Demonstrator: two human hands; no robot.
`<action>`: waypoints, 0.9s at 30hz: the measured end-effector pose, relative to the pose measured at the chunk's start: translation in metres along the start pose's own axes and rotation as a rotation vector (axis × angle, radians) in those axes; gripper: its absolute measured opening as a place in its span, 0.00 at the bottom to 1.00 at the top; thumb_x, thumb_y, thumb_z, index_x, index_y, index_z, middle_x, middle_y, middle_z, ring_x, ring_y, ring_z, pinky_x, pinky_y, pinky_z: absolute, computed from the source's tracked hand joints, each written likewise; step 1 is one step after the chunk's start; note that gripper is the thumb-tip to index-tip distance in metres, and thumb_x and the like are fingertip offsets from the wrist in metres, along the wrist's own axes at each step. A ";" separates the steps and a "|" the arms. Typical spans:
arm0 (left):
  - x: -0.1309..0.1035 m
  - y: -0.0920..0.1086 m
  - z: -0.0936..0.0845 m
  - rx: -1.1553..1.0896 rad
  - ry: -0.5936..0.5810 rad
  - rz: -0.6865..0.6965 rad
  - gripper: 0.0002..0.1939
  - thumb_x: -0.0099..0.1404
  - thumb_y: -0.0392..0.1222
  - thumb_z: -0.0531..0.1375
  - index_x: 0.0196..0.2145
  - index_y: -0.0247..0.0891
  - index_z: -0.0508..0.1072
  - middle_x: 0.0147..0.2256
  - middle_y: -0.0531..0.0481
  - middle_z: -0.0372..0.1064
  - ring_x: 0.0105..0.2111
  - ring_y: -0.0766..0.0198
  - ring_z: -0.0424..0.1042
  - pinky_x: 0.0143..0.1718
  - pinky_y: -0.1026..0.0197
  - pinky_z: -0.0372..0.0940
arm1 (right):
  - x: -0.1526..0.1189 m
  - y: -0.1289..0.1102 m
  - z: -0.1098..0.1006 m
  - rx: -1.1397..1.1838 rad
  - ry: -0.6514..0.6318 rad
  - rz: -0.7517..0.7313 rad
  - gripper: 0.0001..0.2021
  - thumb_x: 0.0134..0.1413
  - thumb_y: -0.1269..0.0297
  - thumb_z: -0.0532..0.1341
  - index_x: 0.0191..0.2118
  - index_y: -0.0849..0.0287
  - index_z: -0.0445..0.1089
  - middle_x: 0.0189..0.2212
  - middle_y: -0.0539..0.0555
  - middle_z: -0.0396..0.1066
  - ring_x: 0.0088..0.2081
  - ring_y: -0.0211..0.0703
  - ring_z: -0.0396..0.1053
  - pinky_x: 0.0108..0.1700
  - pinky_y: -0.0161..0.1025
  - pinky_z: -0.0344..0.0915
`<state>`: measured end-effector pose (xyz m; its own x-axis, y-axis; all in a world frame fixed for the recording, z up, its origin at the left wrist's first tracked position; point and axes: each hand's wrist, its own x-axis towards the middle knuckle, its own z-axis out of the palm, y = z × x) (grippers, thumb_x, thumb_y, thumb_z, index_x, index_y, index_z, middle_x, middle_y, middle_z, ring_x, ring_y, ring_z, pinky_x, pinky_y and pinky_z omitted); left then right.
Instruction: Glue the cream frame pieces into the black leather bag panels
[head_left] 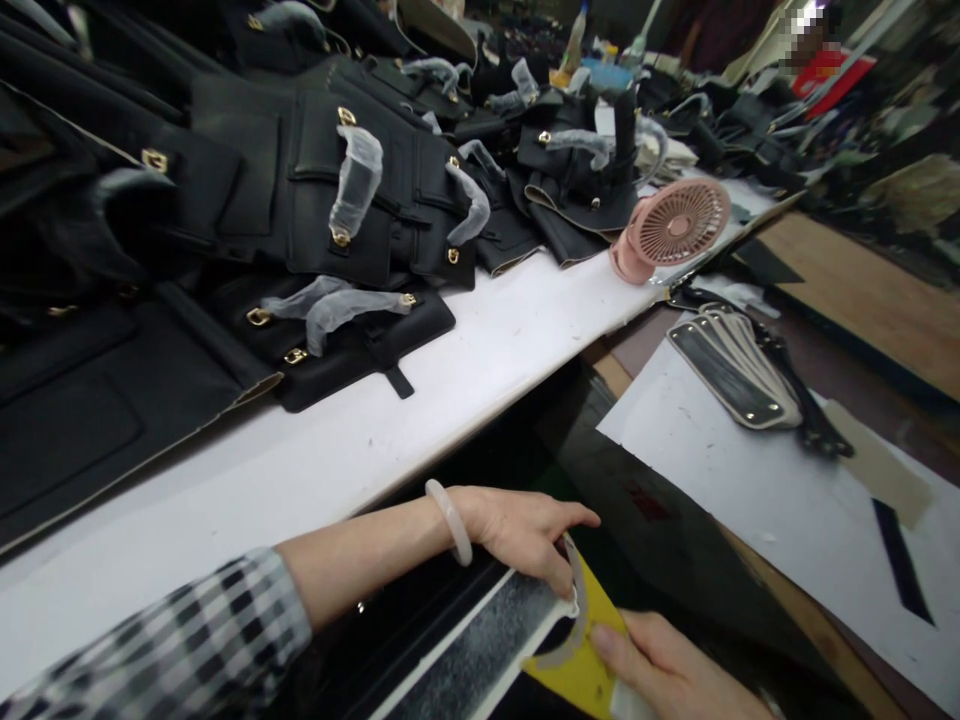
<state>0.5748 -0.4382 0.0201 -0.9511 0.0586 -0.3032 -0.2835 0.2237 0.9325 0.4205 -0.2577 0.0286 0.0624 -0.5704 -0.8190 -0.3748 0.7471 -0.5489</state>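
My left hand [525,530], with a pale bangle at the wrist, bends over the end of a grey strip with white edges [472,640]. Its thumb and some fingers close on that end, while one finger points out to the right. In my right hand [660,655] is a yellow piece with a curved cut-out [589,640], pinched between thumb and fingers. The yellow piece's cut-out lies around the end of the strip, just below my left fingertips. Black material lies under the strip.
Black leather pieces with gold fittings and plastic-wrapped handles [356,185] cover the white table [480,340]. A pink fan [679,225] stands at its edge. Stacked black, pale-edged pieces [739,370] lie on white paper [697,440] at right, near a black strip [902,560].
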 end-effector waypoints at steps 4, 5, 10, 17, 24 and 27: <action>-0.002 0.000 0.001 -0.021 0.005 0.016 0.49 0.54 0.42 0.63 0.69 0.31 0.45 0.46 0.40 0.73 0.40 0.53 0.75 0.37 0.60 0.68 | 0.000 0.004 0.007 0.081 0.002 0.029 0.38 0.45 0.25 0.53 0.39 0.61 0.69 0.23 0.49 0.63 0.20 0.33 0.58 0.19 0.29 0.55; -0.003 -0.001 0.001 -0.023 0.013 0.019 0.49 0.55 0.42 0.62 0.69 0.32 0.46 0.46 0.40 0.73 0.39 0.53 0.75 0.37 0.60 0.68 | 0.000 0.004 0.008 0.090 0.009 0.038 0.38 0.45 0.25 0.53 0.39 0.61 0.69 0.23 0.49 0.62 0.20 0.33 0.58 0.19 0.29 0.55; -0.003 -0.006 0.002 -0.066 0.058 0.030 0.47 0.55 0.40 0.61 0.69 0.36 0.46 0.44 0.44 0.74 0.38 0.55 0.74 0.37 0.60 0.67 | -0.001 -0.003 0.010 0.070 0.009 0.063 0.39 0.43 0.24 0.54 0.37 0.61 0.68 0.23 0.49 0.63 0.19 0.32 0.58 0.18 0.29 0.54; 0.005 -0.014 0.013 -0.248 0.226 0.078 0.41 0.55 0.42 0.63 0.64 0.35 0.55 0.41 0.48 0.75 0.37 0.60 0.73 0.36 0.63 0.65 | 0.013 -0.004 0.024 0.068 0.050 0.076 0.38 0.42 0.22 0.50 0.32 0.59 0.63 0.14 0.46 0.59 0.13 0.32 0.55 0.16 0.29 0.50; -0.025 -0.015 0.028 -0.302 0.550 0.009 0.33 0.64 0.60 0.58 0.59 0.37 0.64 0.43 0.46 0.75 0.41 0.57 0.73 0.42 0.58 0.66 | 0.026 -0.007 0.055 0.171 0.110 0.057 0.37 0.49 0.26 0.48 0.31 0.62 0.66 0.12 0.51 0.62 0.13 0.32 0.56 0.16 0.27 0.48; -0.046 -0.017 0.039 -0.296 0.665 -0.031 0.27 0.68 0.58 0.53 0.55 0.36 0.69 0.48 0.44 0.73 0.49 0.56 0.71 0.52 0.57 0.64 | 0.022 -0.003 0.062 0.214 0.085 0.002 0.41 0.43 0.22 0.49 0.29 0.64 0.68 0.13 0.54 0.64 0.14 0.34 0.59 0.18 0.29 0.51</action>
<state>0.6281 -0.4063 0.0103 -0.7883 -0.5686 -0.2352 -0.2434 -0.0629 0.9679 0.4804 -0.2508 0.0017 -0.0201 -0.5886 -0.8082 -0.1691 0.7987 -0.5775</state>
